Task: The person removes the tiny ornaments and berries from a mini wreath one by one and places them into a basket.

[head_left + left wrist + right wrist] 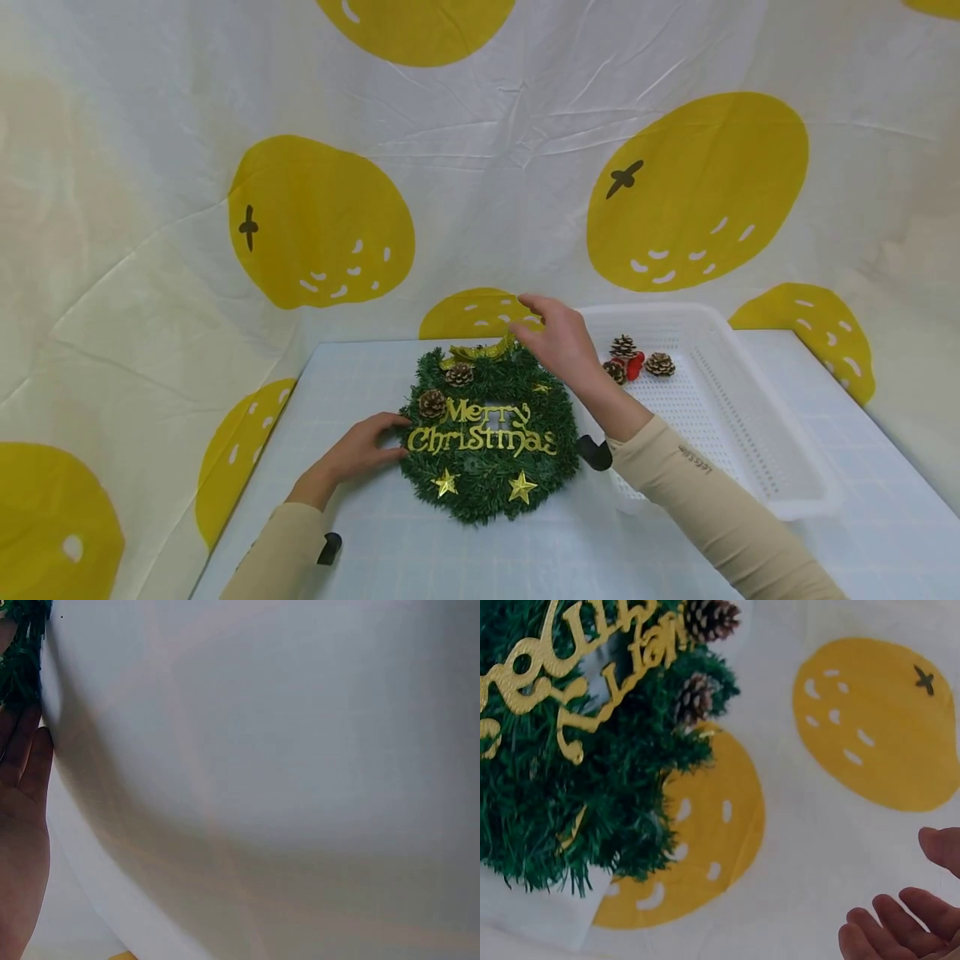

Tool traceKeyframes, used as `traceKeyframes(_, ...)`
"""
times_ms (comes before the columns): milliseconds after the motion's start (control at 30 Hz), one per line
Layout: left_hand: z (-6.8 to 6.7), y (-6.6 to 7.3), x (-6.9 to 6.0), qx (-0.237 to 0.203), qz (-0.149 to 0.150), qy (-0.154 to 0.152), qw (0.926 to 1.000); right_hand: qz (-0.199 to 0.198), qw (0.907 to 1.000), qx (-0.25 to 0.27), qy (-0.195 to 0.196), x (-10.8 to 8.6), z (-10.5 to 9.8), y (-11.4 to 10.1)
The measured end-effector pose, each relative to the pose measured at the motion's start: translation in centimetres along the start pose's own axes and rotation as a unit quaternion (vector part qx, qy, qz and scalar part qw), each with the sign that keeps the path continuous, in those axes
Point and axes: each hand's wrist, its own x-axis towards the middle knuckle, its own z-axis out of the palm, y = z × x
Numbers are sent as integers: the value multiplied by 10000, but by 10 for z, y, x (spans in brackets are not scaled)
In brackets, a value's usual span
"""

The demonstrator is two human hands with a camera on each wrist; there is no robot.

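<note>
A green Christmas wreath (487, 492) lies on the table, with gold "Merry Christmas" lettering (480, 427) across its middle. Two gold stars (522, 487) sit low on it. Pine cones (432, 404) are at its upper left, and a gold ribbon (472, 353) runs along the top. My left hand (365, 448) touches the wreath's left edge with fairly straight fingers; the left wrist view shows the fingers (28, 761) against the greenery. Above the wreath's upper right is my right hand (558, 340), thumb and fingers apart. The right wrist view shows nothing between them.
To the right stands a white perforated plastic basket (787, 450). Inside it lie several pine cones (660, 364) and a red ornament (635, 365). A white cloth (517, 208) with yellow fruit prints hangs behind the table (375, 550).
</note>
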Motion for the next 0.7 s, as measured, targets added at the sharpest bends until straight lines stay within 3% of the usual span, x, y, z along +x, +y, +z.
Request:
traceKeyframes(433,1,2,0,-13,25,7,10000,-254,9994,197,-93,-7,34,-17)
traceKeyframes(700,0,1,0,-104,-63,-50,9999,-252,9981,115,-558,-11,58,-28)
